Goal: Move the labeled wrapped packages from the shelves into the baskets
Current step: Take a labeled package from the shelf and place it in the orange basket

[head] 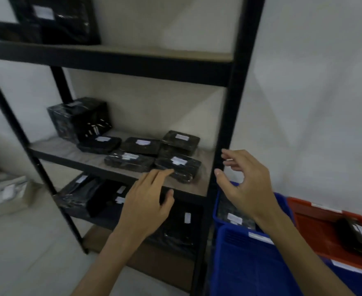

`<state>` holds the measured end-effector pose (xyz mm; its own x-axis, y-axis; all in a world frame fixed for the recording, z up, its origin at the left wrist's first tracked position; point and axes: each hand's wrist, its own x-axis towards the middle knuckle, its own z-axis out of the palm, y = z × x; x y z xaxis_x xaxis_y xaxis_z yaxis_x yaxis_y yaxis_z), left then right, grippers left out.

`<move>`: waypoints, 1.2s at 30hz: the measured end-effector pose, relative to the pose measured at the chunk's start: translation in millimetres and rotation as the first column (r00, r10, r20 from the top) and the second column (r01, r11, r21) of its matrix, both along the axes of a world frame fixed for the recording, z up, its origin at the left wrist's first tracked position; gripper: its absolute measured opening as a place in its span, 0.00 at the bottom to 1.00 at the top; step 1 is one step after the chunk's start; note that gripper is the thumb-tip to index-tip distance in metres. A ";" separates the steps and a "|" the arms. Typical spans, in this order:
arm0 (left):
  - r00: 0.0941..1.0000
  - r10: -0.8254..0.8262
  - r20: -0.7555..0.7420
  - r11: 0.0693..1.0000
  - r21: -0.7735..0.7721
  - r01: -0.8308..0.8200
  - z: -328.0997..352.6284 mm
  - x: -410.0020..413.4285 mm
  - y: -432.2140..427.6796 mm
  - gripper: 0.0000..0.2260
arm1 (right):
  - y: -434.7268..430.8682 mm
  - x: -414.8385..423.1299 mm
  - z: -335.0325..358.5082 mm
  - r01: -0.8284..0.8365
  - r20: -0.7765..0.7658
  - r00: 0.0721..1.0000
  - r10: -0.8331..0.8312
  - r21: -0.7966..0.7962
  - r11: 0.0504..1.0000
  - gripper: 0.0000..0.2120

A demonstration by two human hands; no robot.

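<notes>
Five flat black packages lie label-up on the middle shelf (69, 150). The front-right package (182, 165) lies with its long axis roughly left to right along the shelf's front edge. The left hand (145, 201) reaches to its near-left corner with fingers straight, gripping nothing; blur hides whether they touch. The right hand (246, 184) hangs released, fingers loosely spread, before the rack's upright and above the blue basket (250, 263), which holds one labeled pack (233, 216). Another parcel (357, 233) lies in the red basket (316, 231).
</notes>
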<state>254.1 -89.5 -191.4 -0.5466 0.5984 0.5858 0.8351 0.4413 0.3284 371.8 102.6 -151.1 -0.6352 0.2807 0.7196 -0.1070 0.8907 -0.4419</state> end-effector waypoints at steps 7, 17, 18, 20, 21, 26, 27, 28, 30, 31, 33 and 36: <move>0.997 0.076 -0.034 0.995 0.070 -0.074 24.9 -52.3 -50.3 0.19 | -44.6 -62.1 28.8 -0.105 -0.009 0.994 0.106 0.035 0.994 0.21; 0.987 0.153 -0.051 0.986 0.069 -0.149 36.1 -132.4 -69.9 0.18 | -59.3 -159.1 44.5 -0.157 -0.041 0.986 0.162 0.099 0.983 0.20; 0.984 0.164 -0.069 0.985 0.073 -0.159 40.8 -142.5 -71.5 0.18 | -60.2 -170.0 49.5 -0.162 -0.044 0.985 0.168 0.112 0.980 0.20; 0.976 0.191 -0.100 0.979 0.089 -0.182 52.3 -163.5 -74.9 0.18 | -61.7 -192.7 61.3 -0.174 -0.061 0.981 0.184 0.137 0.975 0.19; 0.972 0.205 -0.113 0.976 0.096 -0.195 58.1 -173.5 -77.1 0.19 | -63.1 -203.7 68.0 -0.181 -0.068 0.979 0.193 0.148 0.972 0.19; 0.952 0.268 -0.151 0.956 0.167 -0.243 88.2 -217.4 -93.7 0.20 | -79.3 -256.4 106.7 -0.267 -0.096 0.953 0.289 0.188 0.945 0.20; 0.946 0.283 -0.160 0.951 0.178 -0.254 93.6 -225.9 -98.5 0.19 | -84.3 -267.4 115.1 -0.281 -0.118 0.944 0.308 0.199 0.939 0.20; 0.938 0.302 -0.173 0.945 0.185 -0.270 98.5 -235.0 -103.8 0.19 | -89.7 -278.2 123.1 -0.290 -0.142 0.936 0.322 0.208 0.934 0.20; 0.922 0.334 -0.198 0.936 0.189 -0.298 108.6 -254.4 -115.2 0.19 | -102.1 -299.0 138.4 -0.302 -0.174 0.923 0.344 0.230 0.925 0.19; 0.917 0.340 -0.209 0.934 0.189 -0.303 113.6 -265.1 -121.5 0.19 | -109.1 -309.0 145.8 -0.309 -0.178 0.918 0.355 0.241 0.920 0.19; 0.909 0.344 -0.235 0.932 0.203 -0.301 124.3 -288.4 -134.0 0.20 | -124.7 -329.5 159.0 -0.322 -0.179 0.910 0.373 0.261 0.910 0.18; 0.894 0.363 -0.262 0.922 0.239 -0.305 140.6 -325.3 -152.6 0.19 | -146.1 -362.5 173.8 -0.316 -0.185 0.906 0.381 0.304 0.899 0.17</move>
<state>-71.2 -242.2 -50.8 -0.4791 0.2745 0.8337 0.7199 0.6664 0.1943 9.4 -43.5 22.6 -0.4609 -0.1458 0.8754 -0.5028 0.8557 -0.1222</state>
